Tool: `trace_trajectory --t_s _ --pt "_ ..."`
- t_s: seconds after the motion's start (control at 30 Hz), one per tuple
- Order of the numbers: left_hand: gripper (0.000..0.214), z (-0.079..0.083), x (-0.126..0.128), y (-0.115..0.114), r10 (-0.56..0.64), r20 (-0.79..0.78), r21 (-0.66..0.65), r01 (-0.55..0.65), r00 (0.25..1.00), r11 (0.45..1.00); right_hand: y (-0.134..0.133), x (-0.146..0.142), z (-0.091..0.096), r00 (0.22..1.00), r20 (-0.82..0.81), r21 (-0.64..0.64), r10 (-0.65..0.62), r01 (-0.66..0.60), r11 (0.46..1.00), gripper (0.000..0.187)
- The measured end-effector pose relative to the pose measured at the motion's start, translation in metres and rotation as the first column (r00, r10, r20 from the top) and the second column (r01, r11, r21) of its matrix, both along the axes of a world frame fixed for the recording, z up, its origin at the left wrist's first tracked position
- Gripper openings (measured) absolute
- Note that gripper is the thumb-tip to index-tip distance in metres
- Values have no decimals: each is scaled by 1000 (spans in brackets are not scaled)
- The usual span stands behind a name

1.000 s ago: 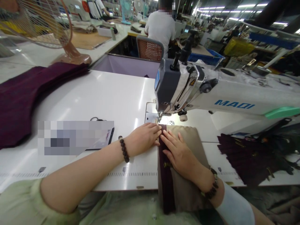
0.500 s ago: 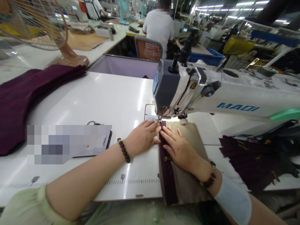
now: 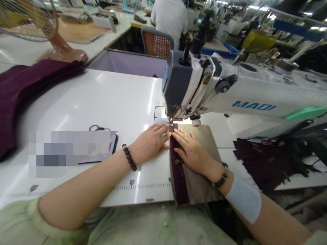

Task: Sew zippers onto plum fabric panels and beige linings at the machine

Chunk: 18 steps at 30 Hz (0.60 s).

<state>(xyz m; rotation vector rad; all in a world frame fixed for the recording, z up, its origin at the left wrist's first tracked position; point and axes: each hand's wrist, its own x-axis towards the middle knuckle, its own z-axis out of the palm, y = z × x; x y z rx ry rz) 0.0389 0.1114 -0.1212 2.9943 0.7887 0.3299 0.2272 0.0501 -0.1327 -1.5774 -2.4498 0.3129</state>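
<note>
A maroon zipper strip [image 3: 181,185] with a brass pull lies along the left edge of a beige fabric piece [image 3: 205,185]. Its far end is at the presser foot [image 3: 170,123] of the sewing machine [image 3: 201,85]. My left hand [image 3: 150,141] rests on the white table, its stretched fingertips touching the strip's left edge close to the foot. With fingers spread flat, my right hand [image 3: 194,151] presses on the strip and the beige fabric, just beyond the zipper pull. What lies beneath both palms is hidden.
A phone [image 3: 102,151], partly blurred out, and a key ring [image 3: 93,128] lie left of my left forearm. Maroon fabric [image 3: 33,85] is stacked farther left near a fan [image 3: 60,47]. Maroon zippered pieces [image 3: 260,163] lie right. A person in white [image 3: 170,17] sits ahead.
The camera view has tilted down and shifted slightly right, so the scene sits higher and farther left. Both hands stay in nearly the same pose on the work by the presser foot.
</note>
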Motion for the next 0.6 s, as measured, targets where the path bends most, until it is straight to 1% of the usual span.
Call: trace_trajectory --t_s 0.1,0.17,0.23,0.33,0.4,0.47,0.6 --pt "34 13 -5 -25 -104 -44 -49 101 994 994 0 1 0 1000 -16 8 -1 1 1000 47" --pt "30 17 -9 -50 -179 -9 -73 177 984 981 0 2 0 1000 -15 16 5 -5 1000 46" --pt "21 16 -10 -76 -230 67 -82 236 971 968 -1 2 0 1000 -12 22 3 -2 1000 46" --pt "24 8 -9 -105 -239 193 -30 249 952 968 -1 1 1 1000 -5 24 -1 1 1000 46" --pt "27 3 -6 -115 -226 266 13 231 937 973 -1 1 3 1000 8 19 11 -11 1000 46" --pt "29 1 -3 -118 -218 319 24 222 922 975 -1 1 6 999 27 11 23 -23 1000 46" --pt "36 0 -1 -117 -232 370 -30 261 900 965 1 1 9 998 39 36 40 -42 998 45"
